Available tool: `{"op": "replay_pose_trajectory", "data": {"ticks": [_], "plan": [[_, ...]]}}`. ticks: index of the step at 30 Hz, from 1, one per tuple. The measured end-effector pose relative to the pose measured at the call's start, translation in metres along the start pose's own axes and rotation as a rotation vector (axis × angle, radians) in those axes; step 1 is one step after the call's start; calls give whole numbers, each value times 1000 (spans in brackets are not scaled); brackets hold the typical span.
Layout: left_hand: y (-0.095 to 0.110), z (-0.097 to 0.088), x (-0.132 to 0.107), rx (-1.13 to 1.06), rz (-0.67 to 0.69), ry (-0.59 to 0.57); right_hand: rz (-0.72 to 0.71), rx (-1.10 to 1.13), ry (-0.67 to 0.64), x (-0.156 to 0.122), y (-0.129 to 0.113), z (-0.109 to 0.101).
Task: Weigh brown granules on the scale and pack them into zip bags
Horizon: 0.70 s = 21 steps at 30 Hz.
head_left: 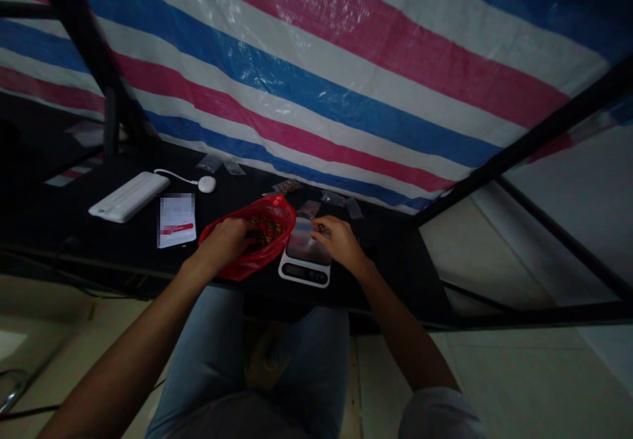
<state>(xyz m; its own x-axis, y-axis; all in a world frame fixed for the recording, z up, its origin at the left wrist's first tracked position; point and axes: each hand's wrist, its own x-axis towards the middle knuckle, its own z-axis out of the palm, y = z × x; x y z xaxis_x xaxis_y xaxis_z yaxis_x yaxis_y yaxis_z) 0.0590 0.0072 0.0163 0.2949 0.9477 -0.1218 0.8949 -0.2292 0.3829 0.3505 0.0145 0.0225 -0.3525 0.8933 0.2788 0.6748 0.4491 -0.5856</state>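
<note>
My left hand (222,241) is curled inside a red plastic bag (277,215), its grip hidden, among what look like brown seeds (267,231). My right hand (341,241) pinches some above a digital scale (304,271) near the counter's (386,274) front edge; a loose pinch could scatter them.

You can read nothing here: the paper slip (177,220) on the tabletop (123,248) is blurred, and the digital scale's display (302,272) shows no legible digits.
</note>
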Motion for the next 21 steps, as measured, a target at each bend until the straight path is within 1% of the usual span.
{"op": "replay_pose_trajectory", "data": {"ticks": [8, 12, 16, 21], "plan": [[5, -3, -1, 7, -8, -10, -33, -111, -220, 14, -13, -21], [2, -1, 0, -48, 28, 1, -42, -119, -301, 19, -15, -27], [1, 0, 2, -96, 64, 17, -16, -118, -290, 19, -19, -30], [6, -3, 2, -101, 78, 22, -27, -90, -257, 17, -24, -31]]}}
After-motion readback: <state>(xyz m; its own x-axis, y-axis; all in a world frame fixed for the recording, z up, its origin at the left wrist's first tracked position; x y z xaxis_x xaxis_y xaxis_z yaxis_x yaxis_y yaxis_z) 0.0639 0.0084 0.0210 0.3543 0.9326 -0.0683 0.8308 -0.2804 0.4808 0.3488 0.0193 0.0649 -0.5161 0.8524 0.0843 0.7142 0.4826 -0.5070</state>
